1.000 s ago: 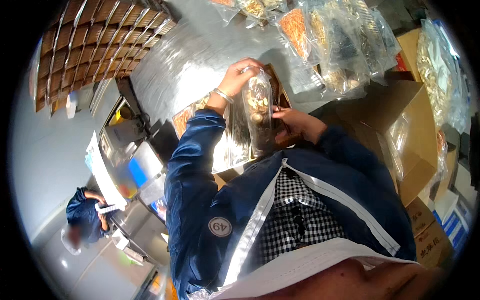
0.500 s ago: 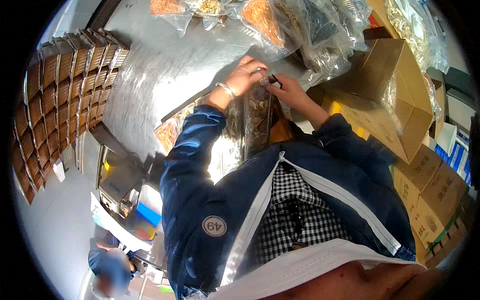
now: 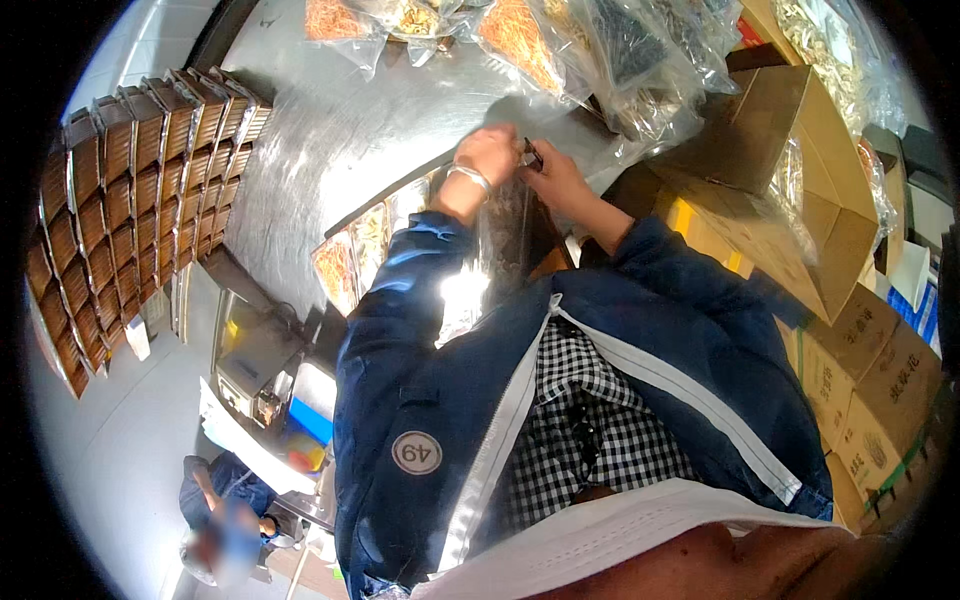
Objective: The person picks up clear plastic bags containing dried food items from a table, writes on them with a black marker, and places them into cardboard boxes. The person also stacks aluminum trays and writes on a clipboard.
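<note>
Clear pkg (image 3: 505, 225) at both hands: R hand (image 3: 562, 183) clamped on dark tool (image 3: 535, 153), L hand (image 3: 488, 150) grip I can't tell. Open carton (image 3: 835, 170) crowds R side, clear bags (image 3: 630, 55) beyond.

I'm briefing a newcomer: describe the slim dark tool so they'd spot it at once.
Over the shiny metal table, the left hand and right hand come close together. The slim dark tool shows between them, held in the right. Its near-black colour sets it apart from the glossy clear packet below them.

Head-worn wide fisheye view, facing steeply down, near the person's hands (image 3: 488, 150)
</note>
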Demonstrator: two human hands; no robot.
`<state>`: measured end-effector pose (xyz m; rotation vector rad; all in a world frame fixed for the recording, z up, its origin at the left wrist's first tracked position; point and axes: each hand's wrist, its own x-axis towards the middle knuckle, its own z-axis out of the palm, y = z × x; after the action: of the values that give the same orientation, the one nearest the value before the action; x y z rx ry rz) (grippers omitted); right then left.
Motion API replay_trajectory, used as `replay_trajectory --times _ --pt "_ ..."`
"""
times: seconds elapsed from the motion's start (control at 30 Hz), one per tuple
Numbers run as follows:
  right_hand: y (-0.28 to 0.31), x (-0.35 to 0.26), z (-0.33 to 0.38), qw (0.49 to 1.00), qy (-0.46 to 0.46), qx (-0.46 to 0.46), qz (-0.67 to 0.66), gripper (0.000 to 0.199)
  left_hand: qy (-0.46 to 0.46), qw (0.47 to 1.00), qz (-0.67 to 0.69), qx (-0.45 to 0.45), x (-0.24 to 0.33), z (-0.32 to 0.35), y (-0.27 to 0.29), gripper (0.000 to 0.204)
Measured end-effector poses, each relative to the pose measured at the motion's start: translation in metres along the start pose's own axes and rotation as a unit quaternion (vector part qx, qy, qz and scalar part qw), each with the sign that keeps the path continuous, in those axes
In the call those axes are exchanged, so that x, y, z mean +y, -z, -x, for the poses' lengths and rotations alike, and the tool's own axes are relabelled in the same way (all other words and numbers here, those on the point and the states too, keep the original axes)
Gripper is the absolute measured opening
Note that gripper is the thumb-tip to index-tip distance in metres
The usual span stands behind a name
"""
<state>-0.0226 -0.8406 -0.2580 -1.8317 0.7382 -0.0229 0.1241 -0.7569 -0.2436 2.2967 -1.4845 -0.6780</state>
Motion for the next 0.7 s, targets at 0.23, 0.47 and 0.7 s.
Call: replay_trajectory --times 0.23,0.47,0.7 --pt "-0.014 -0.002 -0.007 0.997 -0.011 0.007 -0.076 0.036 0.121 0.992 0.033 -0.033 -0.011 -0.003 -0.006 0.029" --pt "-0.034 0.001 -0.017 0.992 0.041 -0.023 -0.121 0.035 0.122 0.991 0.017 -0.044 -0.047 0.005 0.005 0.030" --pt "-0.049 0.009 -0.028 0.994 0.082 -0.050 0.046 0.042 0.160 0.981 -0.104 -0.033 -0.048 0.016 -0.005 0.033"
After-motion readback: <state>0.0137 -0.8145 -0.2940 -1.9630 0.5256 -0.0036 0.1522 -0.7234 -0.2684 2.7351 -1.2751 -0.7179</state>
